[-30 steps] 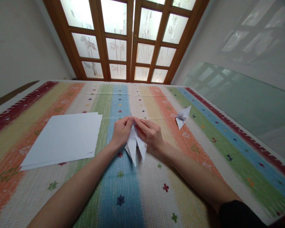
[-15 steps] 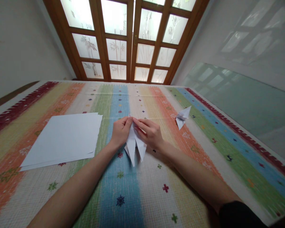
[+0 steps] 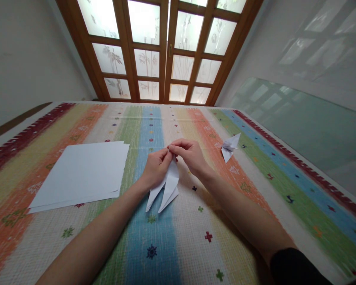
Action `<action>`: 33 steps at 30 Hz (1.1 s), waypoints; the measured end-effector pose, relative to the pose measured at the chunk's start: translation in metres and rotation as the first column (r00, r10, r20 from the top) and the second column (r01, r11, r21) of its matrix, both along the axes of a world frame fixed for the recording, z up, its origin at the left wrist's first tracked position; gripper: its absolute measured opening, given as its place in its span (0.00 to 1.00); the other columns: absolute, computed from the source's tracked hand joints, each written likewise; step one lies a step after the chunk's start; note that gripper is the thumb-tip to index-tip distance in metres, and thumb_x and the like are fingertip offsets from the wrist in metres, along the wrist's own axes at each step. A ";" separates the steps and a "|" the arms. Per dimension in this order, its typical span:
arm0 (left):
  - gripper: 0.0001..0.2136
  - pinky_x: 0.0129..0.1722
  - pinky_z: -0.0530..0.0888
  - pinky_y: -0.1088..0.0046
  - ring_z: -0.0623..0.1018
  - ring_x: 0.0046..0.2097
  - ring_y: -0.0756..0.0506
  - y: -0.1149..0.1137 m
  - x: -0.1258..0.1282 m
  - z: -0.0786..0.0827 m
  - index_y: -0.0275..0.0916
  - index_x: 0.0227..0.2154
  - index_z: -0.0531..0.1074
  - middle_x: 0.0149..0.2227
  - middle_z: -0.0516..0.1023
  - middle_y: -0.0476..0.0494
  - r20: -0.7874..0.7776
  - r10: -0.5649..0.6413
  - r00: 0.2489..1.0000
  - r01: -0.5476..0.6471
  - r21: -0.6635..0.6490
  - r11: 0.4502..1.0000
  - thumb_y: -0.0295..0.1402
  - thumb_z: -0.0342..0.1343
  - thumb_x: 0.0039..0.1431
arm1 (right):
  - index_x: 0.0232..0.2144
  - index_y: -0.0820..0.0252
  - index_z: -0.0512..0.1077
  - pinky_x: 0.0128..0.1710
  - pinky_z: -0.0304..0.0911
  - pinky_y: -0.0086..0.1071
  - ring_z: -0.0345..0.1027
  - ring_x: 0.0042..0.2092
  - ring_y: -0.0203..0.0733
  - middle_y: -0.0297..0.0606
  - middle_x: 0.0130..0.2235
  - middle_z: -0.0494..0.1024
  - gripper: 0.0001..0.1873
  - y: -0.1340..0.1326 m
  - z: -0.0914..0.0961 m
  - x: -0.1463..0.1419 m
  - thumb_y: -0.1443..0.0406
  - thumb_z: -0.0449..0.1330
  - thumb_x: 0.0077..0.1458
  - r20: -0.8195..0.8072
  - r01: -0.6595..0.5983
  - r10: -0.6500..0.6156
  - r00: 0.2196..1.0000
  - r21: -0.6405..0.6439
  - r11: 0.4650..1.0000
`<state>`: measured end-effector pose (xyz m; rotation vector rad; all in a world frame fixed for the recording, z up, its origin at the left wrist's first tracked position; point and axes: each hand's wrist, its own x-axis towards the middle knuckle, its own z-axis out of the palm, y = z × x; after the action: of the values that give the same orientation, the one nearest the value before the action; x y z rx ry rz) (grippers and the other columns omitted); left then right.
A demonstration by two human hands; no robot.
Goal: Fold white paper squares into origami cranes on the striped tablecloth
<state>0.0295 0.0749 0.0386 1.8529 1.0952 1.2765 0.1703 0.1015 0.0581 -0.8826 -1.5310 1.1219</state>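
Note:
A partly folded white paper piece (image 3: 167, 186) with two long pointed flaps hangs toward me between both hands, just over the striped cloth. My left hand (image 3: 156, 166) is closed on its upper left part. My right hand (image 3: 190, 155) pinches its top tip with thumb and fingers. The two hands touch at the top of the piece. A finished white folded paper figure (image 3: 230, 146) lies on the cloth to the right of my right hand, apart from it.
A stack of white paper sheets (image 3: 80, 174) lies on the left of the table. The table is covered by a colourful striped cloth (image 3: 178, 245). Wooden glazed doors (image 3: 166, 47) stand behind the far edge; a wall runs along the right.
The folded piece has been lifted off the cloth and turned, its pointed flaps now swinging left toward me. Both hands have risen slightly, the right hand moving to the top tip.

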 end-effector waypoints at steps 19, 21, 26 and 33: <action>0.19 0.20 0.55 0.75 0.60 0.23 0.51 0.006 -0.002 -0.004 0.38 0.16 0.65 0.18 0.61 0.52 0.004 0.073 0.997 -0.071 -0.174 0.982 0.45 0.50 0.57 | 0.22 0.59 0.69 0.26 0.60 0.26 0.62 0.25 0.31 0.29 0.23 0.70 0.17 0.003 -0.010 0.019 0.53 0.67 0.42 0.059 -0.021 0.029 0.998 -0.131 0.991; 0.19 0.20 0.55 0.74 0.59 0.22 0.51 0.008 -0.003 -0.007 0.39 0.16 0.64 0.18 0.61 0.52 0.041 0.122 0.992 -0.113 -0.188 0.976 0.45 0.52 0.56 | 0.21 0.60 0.69 0.25 0.59 0.26 0.61 0.24 0.31 0.28 0.22 0.69 0.18 0.003 -0.016 0.021 0.53 0.68 0.42 0.086 -0.051 0.063 0.994 -0.144 0.988; 0.18 0.21 0.55 0.74 0.59 0.22 0.51 0.009 -0.004 -0.009 0.39 0.16 0.65 0.18 0.60 0.52 0.117 0.172 0.978 -0.143 -0.226 0.964 0.45 0.53 0.55 | 0.24 0.61 0.73 0.27 0.60 0.27 0.63 0.26 0.31 0.30 0.24 0.73 0.13 0.003 -0.023 0.020 0.57 0.67 0.44 0.127 -0.045 0.058 0.990 -0.097 0.994; 0.18 0.22 0.56 0.74 0.59 0.23 0.52 0.008 -0.004 -0.007 0.39 0.14 0.62 0.18 0.59 0.53 0.098 0.180 0.979 -0.161 -0.173 0.972 0.43 0.54 0.54 | 0.21 0.61 0.74 0.25 0.58 0.27 0.63 0.24 0.32 0.32 0.22 0.74 0.11 0.000 -0.025 0.015 0.59 0.65 0.46 0.186 0.022 -0.020 0.982 -0.013 1.000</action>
<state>0.0253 0.0824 0.0314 1.5733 1.2799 1.3277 0.1857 0.1014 0.0330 -1.0353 -1.6629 1.0605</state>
